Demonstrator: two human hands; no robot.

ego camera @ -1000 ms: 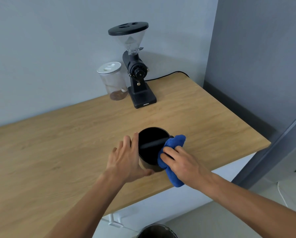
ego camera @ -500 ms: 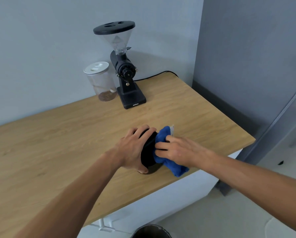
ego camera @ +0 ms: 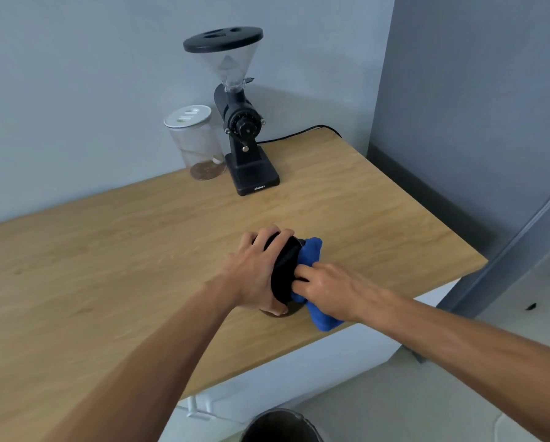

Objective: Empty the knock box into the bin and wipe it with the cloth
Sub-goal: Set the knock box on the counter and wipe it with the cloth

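Note:
The black knock box (ego camera: 283,275) rests near the front right of the wooden table (ego camera: 107,266), tipped so its mouth faces right. My left hand (ego camera: 254,275) wraps over its top and left side and holds it. My right hand (ego camera: 327,288) presses a blue cloth (ego camera: 313,260) into the box's mouth, fingers reaching inside. The cloth bunches above my fingers and hangs below my hand near the table edge. The inside of the box is hidden. The dark rim of the bin (ego camera: 280,425) shows on the floor at the bottom of the view.
A black coffee grinder (ego camera: 241,122) with a clear hopper stands at the back of the table, its cable trailing right. A clear jar (ego camera: 197,145) with a white lid stands to its left. A grey wall panel (ego camera: 474,122) rises on the right.
The knock box went from upright to tipped on its side. My left hand moved over its top, and my right hand pushed the cloth further into the mouth.

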